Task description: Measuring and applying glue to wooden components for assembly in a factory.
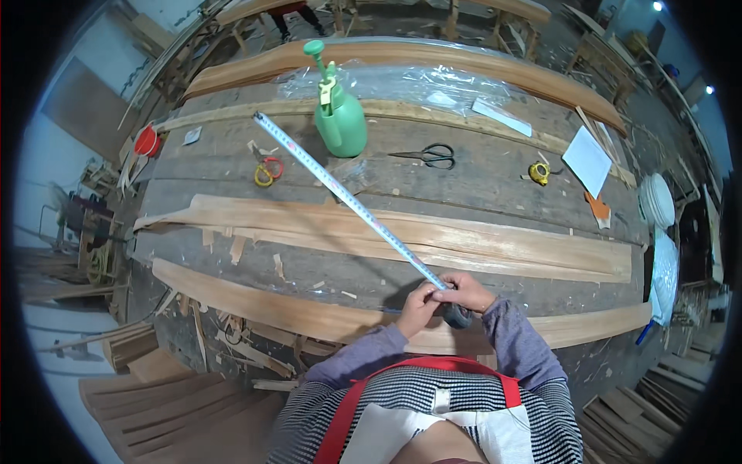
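Observation:
Close to my body, over the near edge of the workbench, both hands are closed around one tape measure. Its dark case (457, 315) hangs under my right hand (468, 292), whose thumb presses near the mouth of the case. My left hand (418, 308) grips at the same spot, fingers against the start of the blade. The white blade (348, 199) runs out stiffly to the far left, its tip close to a green spray bottle (344, 127). Below the blade lies a long strip of thin wood veneer (495, 246). Another veneer strip (564, 326) passes under my hands.
Red-and-yellow scissors (267, 171), black scissors (430, 155) and a yellow tape measure (539, 172) lie mid-bench. Clear plastic film (417, 83) and a long wood piece (464, 58) stretch along the back. White paper (587, 161) is at right, a red container (147, 141) at left.

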`<state>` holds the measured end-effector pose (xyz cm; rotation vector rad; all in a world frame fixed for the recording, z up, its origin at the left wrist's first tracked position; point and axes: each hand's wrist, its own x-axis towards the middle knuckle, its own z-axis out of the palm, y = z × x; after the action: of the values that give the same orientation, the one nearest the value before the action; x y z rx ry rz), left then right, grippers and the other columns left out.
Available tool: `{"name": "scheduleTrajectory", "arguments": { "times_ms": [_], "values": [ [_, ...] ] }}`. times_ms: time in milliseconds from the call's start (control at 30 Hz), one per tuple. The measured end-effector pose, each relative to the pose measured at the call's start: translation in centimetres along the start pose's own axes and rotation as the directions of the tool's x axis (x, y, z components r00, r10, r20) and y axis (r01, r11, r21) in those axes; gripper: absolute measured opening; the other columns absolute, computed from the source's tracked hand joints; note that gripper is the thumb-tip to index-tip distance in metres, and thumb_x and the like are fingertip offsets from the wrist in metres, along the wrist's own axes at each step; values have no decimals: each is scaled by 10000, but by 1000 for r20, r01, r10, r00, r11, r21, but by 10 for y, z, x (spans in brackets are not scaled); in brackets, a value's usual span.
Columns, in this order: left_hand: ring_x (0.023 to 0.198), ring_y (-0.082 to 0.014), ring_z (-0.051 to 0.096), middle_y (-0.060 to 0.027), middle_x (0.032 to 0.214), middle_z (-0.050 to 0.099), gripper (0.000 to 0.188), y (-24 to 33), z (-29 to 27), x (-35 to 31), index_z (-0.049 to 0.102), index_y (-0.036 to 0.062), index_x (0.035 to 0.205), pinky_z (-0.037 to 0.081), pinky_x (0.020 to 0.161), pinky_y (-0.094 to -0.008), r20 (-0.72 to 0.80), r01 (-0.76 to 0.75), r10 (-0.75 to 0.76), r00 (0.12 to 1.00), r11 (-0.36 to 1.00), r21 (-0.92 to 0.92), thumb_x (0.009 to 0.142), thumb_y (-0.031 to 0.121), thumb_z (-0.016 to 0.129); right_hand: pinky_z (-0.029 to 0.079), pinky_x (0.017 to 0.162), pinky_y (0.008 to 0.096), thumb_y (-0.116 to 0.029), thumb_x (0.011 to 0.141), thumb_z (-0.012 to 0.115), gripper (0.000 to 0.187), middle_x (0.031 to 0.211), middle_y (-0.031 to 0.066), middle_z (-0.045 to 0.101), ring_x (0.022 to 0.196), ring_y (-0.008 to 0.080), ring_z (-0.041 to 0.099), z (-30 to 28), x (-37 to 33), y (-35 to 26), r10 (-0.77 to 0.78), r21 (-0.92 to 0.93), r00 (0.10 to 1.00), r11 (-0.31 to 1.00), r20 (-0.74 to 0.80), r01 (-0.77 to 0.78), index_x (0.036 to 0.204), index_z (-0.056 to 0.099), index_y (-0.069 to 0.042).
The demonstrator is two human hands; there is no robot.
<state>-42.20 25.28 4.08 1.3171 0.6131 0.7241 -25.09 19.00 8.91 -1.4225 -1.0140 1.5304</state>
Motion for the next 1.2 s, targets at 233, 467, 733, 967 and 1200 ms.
{"name": "scheduleTrajectory", "arguments": {
  "times_ms": [233, 467, 733, 967, 1200],
  "values": [
    [1060, -262, 587, -133, 1116, 631, 499, 1, -154, 149, 556, 20, 1264, 465, 910, -416, -113, -105, 271, 956, 675, 731, 832, 199, 729, 451, 536, 229, -364, 976, 587, 300, 711, -11, 569, 600, 90, 553, -74, -48, 60, 258, 514, 833, 857, -489, 36, 969, 626, -66],
    [1348, -432, 369, -235, 1433, 440, 774, -10, -214, 242, 475, 79, 1369, 300, 1138, -497, 80, -80, 87, 993, -13, 997, 716, 311, 821, 486, 596, 295, -449, 1019, 454, 419, 760, 27, 623, 636, 139, 581, -148, 49, 42, 217, 528, 657, 786, -722, 320, 918, 636, -85],
    [850, -343, 616, -178, 924, 646, 219, 18, -187, 241, 627, -24, 995, 478, 738, -434, 151, -370, 487, 860, 392, 843, 952, 178, 552, 548, 742, 340, -383, 829, 750, 701, 1048, 155, 680, 937, 193, 656, -121, 17, 16, -95, -15, 635, 991, -767, 130, 1311, 498, 59],
    [843, -124, 561, -25, 936, 603, 165, 21, 44, 73, 584, 59, 999, 466, 774, -280, 526, 237, -426, 736, 890, 389, 933, 209, 601, 494, 954, 321, -188, 877, 726, 583, 1195, 95, 646, 1054, 172, 628, -40, -116, 45, -146, 678, 897, 608, -417, 414, 1364, 481, 19],
    [941, -211, 629, -88, 1017, 677, 267, -4, 200, -13, 607, 7, 1150, 497, 828, -333, 702, 161, -404, 587, 908, 388, 990, 210, 539, 510, 958, 333, -116, 943, 625, 364, 1188, 82, 669, 1079, 175, 642, -58, -277, 78, 110, 726, 801, 508, -588, 464, 1281, 571, 8]
  ]
}}
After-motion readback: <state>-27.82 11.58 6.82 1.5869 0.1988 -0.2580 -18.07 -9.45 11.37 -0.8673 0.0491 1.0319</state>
